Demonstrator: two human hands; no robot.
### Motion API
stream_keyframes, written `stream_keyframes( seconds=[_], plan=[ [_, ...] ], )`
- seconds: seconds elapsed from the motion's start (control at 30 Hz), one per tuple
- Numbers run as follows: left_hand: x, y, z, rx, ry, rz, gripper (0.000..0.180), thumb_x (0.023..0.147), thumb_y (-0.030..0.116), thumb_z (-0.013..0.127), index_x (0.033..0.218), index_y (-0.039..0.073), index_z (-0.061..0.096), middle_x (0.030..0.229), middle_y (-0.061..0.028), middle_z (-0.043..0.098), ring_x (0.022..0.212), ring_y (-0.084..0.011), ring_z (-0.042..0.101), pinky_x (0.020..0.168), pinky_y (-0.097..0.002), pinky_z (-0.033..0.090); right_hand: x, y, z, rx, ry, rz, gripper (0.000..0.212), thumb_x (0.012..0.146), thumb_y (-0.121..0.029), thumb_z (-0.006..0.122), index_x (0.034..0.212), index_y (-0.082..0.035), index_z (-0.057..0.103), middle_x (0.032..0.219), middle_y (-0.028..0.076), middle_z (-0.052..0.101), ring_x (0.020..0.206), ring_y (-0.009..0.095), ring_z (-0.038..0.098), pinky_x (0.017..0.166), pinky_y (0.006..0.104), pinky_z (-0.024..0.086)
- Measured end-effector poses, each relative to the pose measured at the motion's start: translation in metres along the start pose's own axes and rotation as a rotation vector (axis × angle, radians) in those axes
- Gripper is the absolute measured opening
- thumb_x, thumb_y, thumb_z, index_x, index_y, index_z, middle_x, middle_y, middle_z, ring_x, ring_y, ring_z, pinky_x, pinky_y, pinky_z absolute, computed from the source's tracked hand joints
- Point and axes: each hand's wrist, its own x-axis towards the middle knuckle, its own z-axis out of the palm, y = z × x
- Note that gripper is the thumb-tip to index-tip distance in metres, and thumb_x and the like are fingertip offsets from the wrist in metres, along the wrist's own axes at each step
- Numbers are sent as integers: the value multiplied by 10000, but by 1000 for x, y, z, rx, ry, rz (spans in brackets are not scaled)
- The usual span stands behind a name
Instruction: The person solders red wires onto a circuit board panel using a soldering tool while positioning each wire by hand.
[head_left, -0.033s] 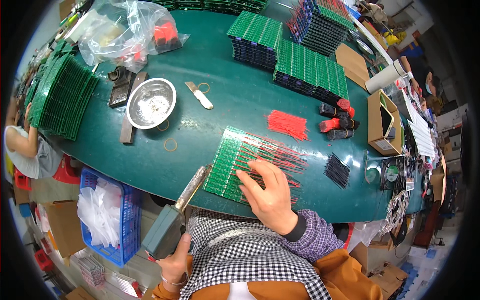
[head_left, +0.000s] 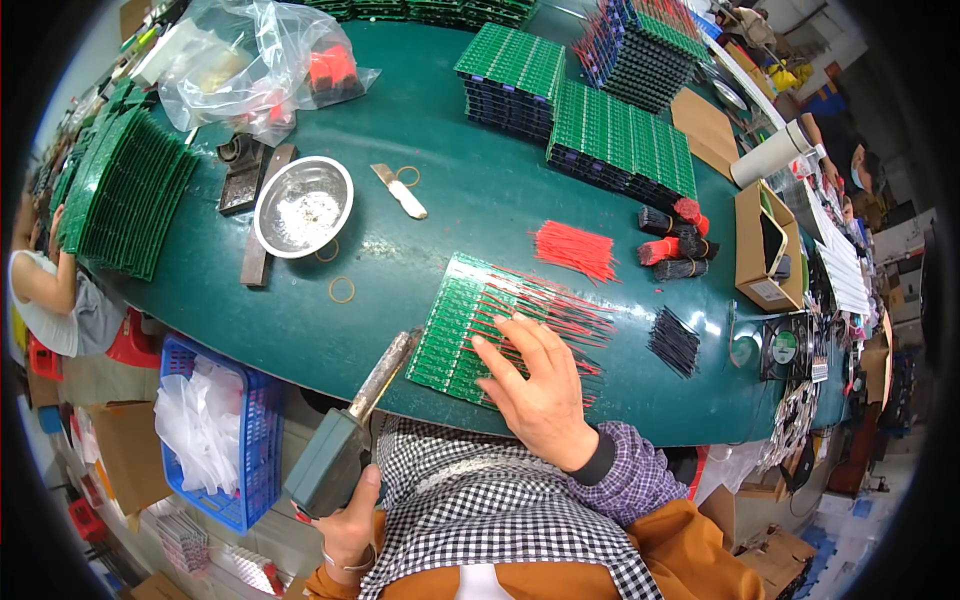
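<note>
My left hand [head_left: 350, 520] grips a soldering gun [head_left: 328, 462] with a grey-green body. Its metal barrel points up and away, the tip near the left edge of a green circuit board panel [head_left: 445, 345]. Over the panel's right part lies my right hand [head_left: 545, 395], palm down, thumb and fingers apart. Its fingertips are at the red wires [head_left: 560, 305], which run from the board out to the right. Whether a fingertip presses on a wire, I cannot tell.
Loose red wires [head_left: 575, 250] and black wires [head_left: 675, 342] lie to the right, near bundled wires [head_left: 680, 245]. A metal bowl [head_left: 335, 225] and a knife [head_left: 400, 192] are farther left. Stacked boards [head_left: 620, 135] stand at the back. A blue basket [head_left: 262, 440] stands below the table edge.
</note>
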Motion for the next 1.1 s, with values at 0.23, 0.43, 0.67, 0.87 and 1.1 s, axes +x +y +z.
stream_keyframes(
  seconds=[0.23,0.43,0.67,0.87,1.1],
  plan=[
    [-4,-8,-4,-62,-22,-26,404,880,-83,706,1271,-62,608,1074,-150,677,651,-137,601,553,-280,480,-30,3,-10,-97,-234,96,708,946,-380,708,1543,-70,488,1627,170,414,1532,353,351,1238,556,274],
    [-9,2,8,-145,18,-33,440,883,-47,689,1308,-65,577,1203,-181,668,659,-155,593,555,-295,484,-54,7,-12,-35,-96,143,615,938,-265,729,1489,-62,547,1578,179,477,1488,366,420,1219,557,315],
    [4,19,17,-316,52,-95,376,892,-12,666,1252,-99,601,905,-123,680,647,-149,590,584,-310,475,-51,14,-37,21,313,137,399,855,62,729,1251,19,708,1262,186,684,1172,378,661,1021,452,540],
    [9,17,10,-271,119,-117,458,886,-43,665,1321,-99,533,1229,-229,653,634,-162,603,544,-307,488,22,69,-67,-98,272,22,309,845,40,723,1151,-1,731,1192,150,715,1067,340,680,877,412,572],
    [11,20,15,-360,125,-154,391,872,-84,679,1250,-99,582,1080,-184,674,634,-164,612,555,-307,503,70,126,-39,-159,74,46,319,819,-41,768,1137,-39,760,1176,140,738,1070,317,673,915,429,564]
  ],
)
